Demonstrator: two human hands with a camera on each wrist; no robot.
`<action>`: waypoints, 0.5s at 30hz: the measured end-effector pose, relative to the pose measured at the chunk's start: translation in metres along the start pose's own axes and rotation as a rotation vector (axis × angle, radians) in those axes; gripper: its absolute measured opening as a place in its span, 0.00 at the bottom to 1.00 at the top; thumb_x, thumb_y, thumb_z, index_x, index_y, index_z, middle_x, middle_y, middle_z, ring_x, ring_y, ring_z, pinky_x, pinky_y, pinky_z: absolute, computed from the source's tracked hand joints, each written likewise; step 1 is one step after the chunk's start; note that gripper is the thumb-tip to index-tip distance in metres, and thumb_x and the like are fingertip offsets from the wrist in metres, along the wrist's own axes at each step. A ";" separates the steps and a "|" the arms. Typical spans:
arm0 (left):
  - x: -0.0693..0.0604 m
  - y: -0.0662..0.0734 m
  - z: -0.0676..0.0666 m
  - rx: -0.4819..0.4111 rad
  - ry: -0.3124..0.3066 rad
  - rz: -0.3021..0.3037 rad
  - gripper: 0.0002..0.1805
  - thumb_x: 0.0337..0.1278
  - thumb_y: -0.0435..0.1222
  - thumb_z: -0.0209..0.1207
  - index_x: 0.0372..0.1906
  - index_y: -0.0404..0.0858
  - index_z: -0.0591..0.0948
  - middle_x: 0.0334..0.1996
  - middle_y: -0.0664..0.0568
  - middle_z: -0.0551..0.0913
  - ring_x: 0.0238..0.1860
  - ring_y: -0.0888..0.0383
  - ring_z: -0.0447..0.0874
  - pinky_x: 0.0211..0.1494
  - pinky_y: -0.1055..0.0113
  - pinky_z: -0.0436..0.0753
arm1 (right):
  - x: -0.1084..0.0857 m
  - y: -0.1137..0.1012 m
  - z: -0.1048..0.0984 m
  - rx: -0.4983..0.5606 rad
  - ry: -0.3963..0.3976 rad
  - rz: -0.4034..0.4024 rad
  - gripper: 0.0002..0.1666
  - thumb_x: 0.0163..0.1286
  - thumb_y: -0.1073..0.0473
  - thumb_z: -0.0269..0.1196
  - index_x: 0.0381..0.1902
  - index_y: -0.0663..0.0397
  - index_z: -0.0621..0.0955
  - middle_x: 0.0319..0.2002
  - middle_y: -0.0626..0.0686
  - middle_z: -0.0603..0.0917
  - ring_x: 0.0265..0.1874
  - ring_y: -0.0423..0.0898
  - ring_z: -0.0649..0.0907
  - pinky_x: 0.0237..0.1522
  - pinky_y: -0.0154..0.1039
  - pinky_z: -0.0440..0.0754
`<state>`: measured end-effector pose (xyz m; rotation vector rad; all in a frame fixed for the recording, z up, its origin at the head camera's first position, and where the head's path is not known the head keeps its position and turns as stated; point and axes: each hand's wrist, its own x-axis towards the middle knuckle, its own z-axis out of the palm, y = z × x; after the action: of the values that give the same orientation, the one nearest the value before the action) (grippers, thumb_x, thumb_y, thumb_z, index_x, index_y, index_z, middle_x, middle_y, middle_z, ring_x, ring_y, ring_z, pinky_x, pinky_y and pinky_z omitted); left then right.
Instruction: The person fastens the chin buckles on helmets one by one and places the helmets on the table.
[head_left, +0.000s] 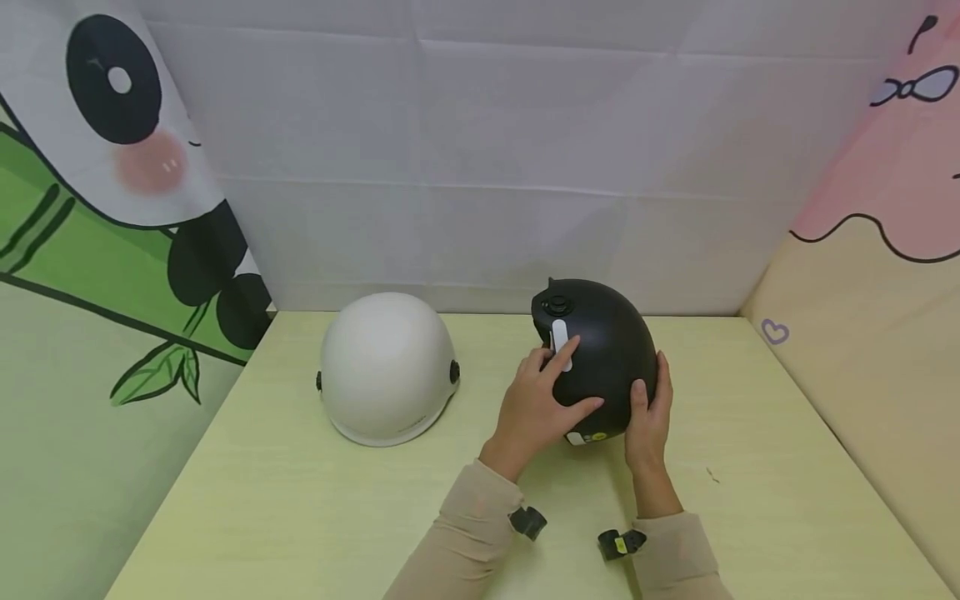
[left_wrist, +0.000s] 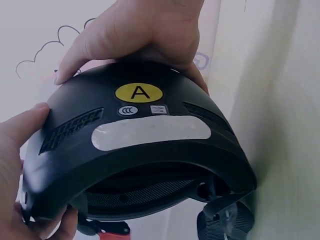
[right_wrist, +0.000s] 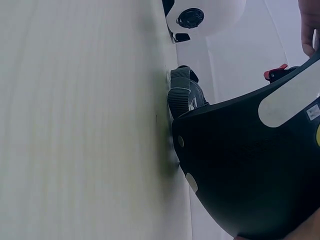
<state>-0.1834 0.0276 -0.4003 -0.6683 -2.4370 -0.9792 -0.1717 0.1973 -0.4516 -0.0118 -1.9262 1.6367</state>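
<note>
A black helmet (head_left: 611, 333) is tilted on its side at the right of the table, between both hands. My left hand (head_left: 534, 404) grips its left edge; in the left wrist view some fingertips (left_wrist: 67, 225) curl under the rim and the thumb lies on the shell. Against the right side of the shell my right hand (head_left: 651, 425) holds with thumb and fingers spread round it. A yellow "A" sticker (left_wrist: 139, 93) and a pale strip (left_wrist: 150, 133) mark the shell. Below the rim hang a chin strap (left_wrist: 225, 217) and a red buckle part (left_wrist: 115, 235).
A white helmet (head_left: 386, 367) with dark side knobs stands left of the black one on the pale yellow table (head_left: 300, 517). Behind the table rises a white sheet (head_left: 487, 167). Cartoon-printed panels flank it: a left panel (head_left: 60, 400) and a right panel (head_left: 862, 350).
</note>
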 end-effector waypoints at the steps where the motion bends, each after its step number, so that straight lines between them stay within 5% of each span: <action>1: 0.000 -0.001 0.001 -0.019 0.003 0.000 0.45 0.46 0.55 0.72 0.72 0.51 0.68 0.50 0.46 0.74 0.47 0.52 0.76 0.45 0.61 0.81 | 0.000 0.001 -0.001 -0.003 0.000 0.001 0.37 0.77 0.50 0.48 0.77 0.55 0.53 0.74 0.59 0.52 0.72 0.58 0.52 0.69 0.58 0.46; 9: -0.004 -0.006 0.011 -0.277 0.029 -0.057 0.41 0.46 0.49 0.74 0.69 0.51 0.72 0.47 0.51 0.73 0.45 0.56 0.77 0.49 0.62 0.80 | 0.002 -0.001 -0.005 -0.023 -0.018 -0.030 0.39 0.76 0.47 0.49 0.77 0.54 0.52 0.74 0.59 0.50 0.71 0.59 0.53 0.67 0.61 0.47; 15: -0.004 -0.009 0.018 -0.362 0.064 -0.008 0.34 0.48 0.44 0.74 0.64 0.48 0.78 0.45 0.50 0.74 0.44 0.56 0.76 0.48 0.62 0.79 | 0.003 -0.005 -0.004 -0.039 -0.032 -0.113 0.40 0.76 0.46 0.51 0.77 0.57 0.53 0.75 0.59 0.50 0.71 0.62 0.52 0.66 0.64 0.48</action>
<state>-0.1897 0.0339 -0.4192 -0.7313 -2.2280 -1.4400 -0.1704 0.2008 -0.4453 0.1057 -1.9465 1.5337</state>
